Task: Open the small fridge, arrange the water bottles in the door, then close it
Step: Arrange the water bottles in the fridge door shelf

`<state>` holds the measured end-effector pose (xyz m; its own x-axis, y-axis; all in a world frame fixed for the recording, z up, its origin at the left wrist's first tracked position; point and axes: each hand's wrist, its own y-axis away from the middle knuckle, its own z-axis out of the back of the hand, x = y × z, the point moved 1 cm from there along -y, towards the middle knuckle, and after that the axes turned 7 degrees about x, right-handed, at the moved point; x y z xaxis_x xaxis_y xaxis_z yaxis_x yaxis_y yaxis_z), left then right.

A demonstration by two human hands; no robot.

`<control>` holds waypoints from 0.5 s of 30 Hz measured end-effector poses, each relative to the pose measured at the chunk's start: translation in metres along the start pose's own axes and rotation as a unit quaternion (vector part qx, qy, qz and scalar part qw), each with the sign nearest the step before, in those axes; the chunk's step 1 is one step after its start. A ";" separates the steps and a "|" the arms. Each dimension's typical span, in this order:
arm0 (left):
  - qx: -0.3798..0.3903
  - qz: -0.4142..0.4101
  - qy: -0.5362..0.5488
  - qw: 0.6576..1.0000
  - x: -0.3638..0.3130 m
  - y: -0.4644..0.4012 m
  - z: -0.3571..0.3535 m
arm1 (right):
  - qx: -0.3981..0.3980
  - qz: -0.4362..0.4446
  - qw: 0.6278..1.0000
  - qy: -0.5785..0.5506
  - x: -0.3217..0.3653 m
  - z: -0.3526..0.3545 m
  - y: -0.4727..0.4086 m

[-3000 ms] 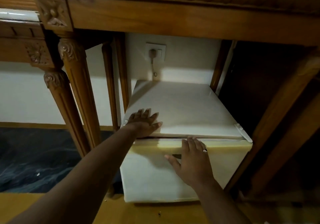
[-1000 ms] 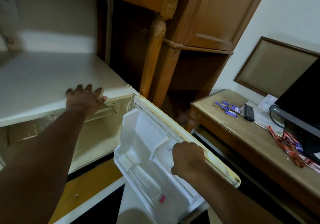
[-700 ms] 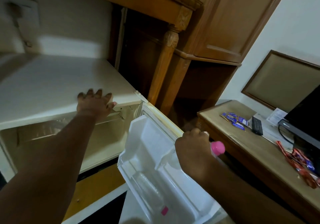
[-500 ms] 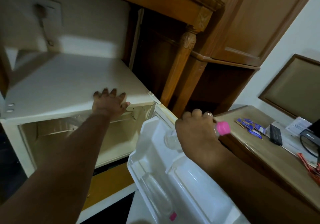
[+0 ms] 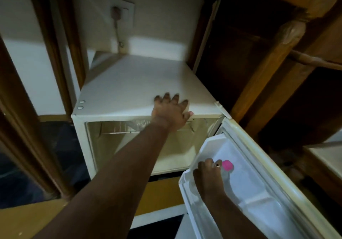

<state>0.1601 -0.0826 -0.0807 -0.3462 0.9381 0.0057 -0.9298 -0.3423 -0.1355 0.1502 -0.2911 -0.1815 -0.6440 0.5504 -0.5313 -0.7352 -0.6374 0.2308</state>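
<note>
The small white fridge (image 5: 129, 90) stands under a carved wooden table with its door (image 5: 259, 192) swung open to the right. My left hand (image 5: 172, 112) rests flat on the front edge of the fridge top, fingers spread. My right hand (image 5: 209, 174) is down inside the door's white shelf, closed around a clear water bottle with a pink cap (image 5: 227, 165); most of the bottle is hidden by my fingers. The fridge cavity (image 5: 129, 146) looks bare, with a foil-lined freezer box at its top.
A wall socket (image 5: 120, 10) with a plugged cable sits behind the fridge. Wooden table legs (image 5: 268, 68) flank the fridge at right and left (image 5: 55, 53). Dark flooring (image 5: 22, 174) lies at left, a wooden plinth (image 5: 27, 220) under the fridge.
My right hand lifted the pink-capped bottle out of the door shelf, then lowered it back into the door. The view swung left. My left hand stayed on the fridge top.
</note>
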 end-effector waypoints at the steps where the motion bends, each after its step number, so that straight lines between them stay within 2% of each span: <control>1: -0.006 0.000 -0.003 1.000 0.000 -0.001 -0.001 | -0.007 -0.002 1.000 -0.002 0.003 -0.009 -0.004; 8: -0.024 0.000 -0.007 1.000 0.001 -0.004 -0.007 | 0.014 0.020 0.999 0.049 0.019 -0.053 -0.028; 11: -0.028 -0.002 -0.011 1.000 0.001 -0.004 -0.006 | 0.000 0.019 0.999 0.036 0.019 -0.058 -0.028; 13: -0.025 -0.004 -0.011 1.000 0.001 -0.003 -0.006 | -0.046 -0.017 0.999 -0.011 0.016 -0.061 -0.021; 15: -0.025 -0.005 -0.009 1.000 0.001 -0.002 -0.005 | -0.115 -0.060 0.984 -0.119 0.012 -0.065 -0.012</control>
<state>0.1626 -0.0808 -0.0859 -0.3399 0.9401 0.0253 -0.9259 -0.3299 -0.1842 0.1656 -0.3119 -0.2435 -0.6073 0.7224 -0.3307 -0.7589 -0.6506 -0.0277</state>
